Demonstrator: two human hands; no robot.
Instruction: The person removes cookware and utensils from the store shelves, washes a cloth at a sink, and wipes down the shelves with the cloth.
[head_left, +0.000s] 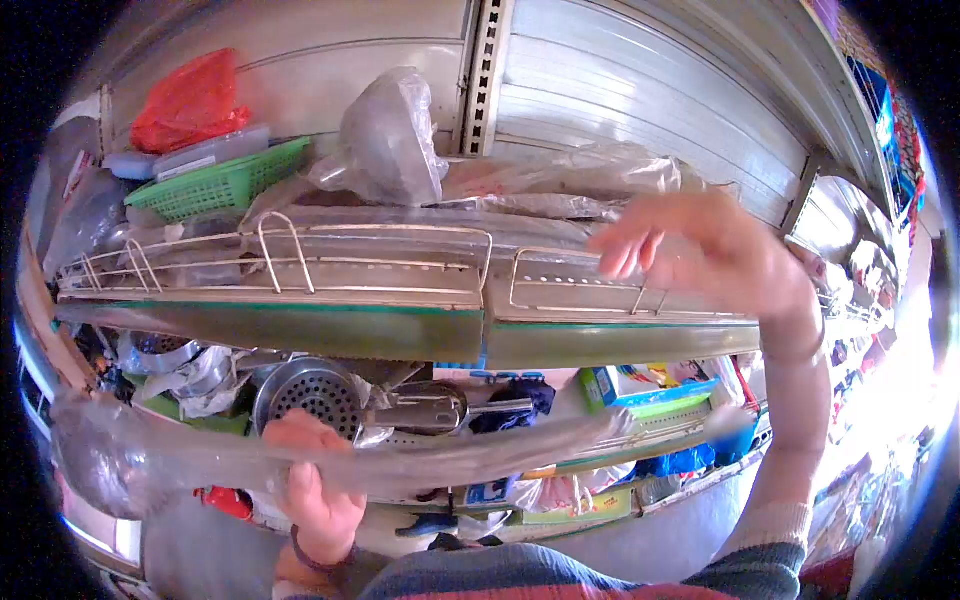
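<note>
My left hand (315, 490) is closed around the handle of a long ladle (450, 455), which lies nearly level across the front of the head view. Clear plastic covers it, and its rounded bowl (110, 455) is at the left end. Up at the right, my right hand (690, 235) hangs over the upper shelf's wire rail with loosely bent fingers and nothing visible in them; it is slightly blurred. On that shelf, a bowl-shaped metal piece (385, 140) in plastic wrap stands beside long plastic-wrapped items (570, 175).
A green basket (220, 180) and a red plastic bag (190, 105) sit at the upper shelf's left. The wire rail (390, 230) runs along its front edge. Lower down are a perforated metal strainer (310, 395) and a blue-and-yellow box (655, 385).
</note>
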